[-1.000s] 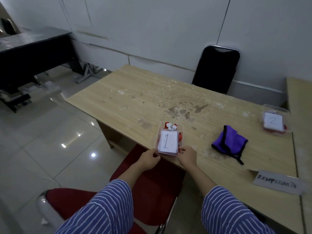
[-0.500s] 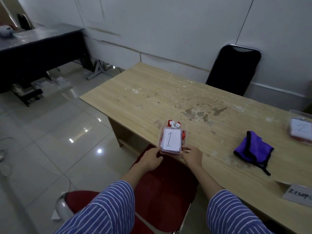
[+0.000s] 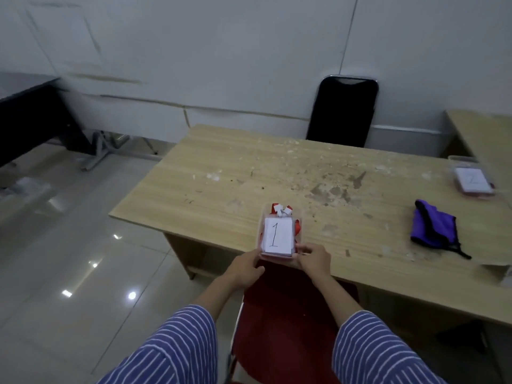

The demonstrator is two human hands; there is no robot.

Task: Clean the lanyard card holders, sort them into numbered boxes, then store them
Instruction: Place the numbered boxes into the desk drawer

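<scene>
Both hands, left hand [image 3: 245, 268] and right hand [image 3: 314, 259], grip the box [image 3: 279, 236] at centre frame. Best lifted level, I judge, off the table [image 3: 360, 245] edge.

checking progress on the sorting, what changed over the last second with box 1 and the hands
Little changed. The left hand and right hand hold the near end of box 1 at the table's front edge, as they did before; any lift or shift of the box cannot be told apart from the camera's own movement. The purple cloth and box 2 lie where they were.
</scene>
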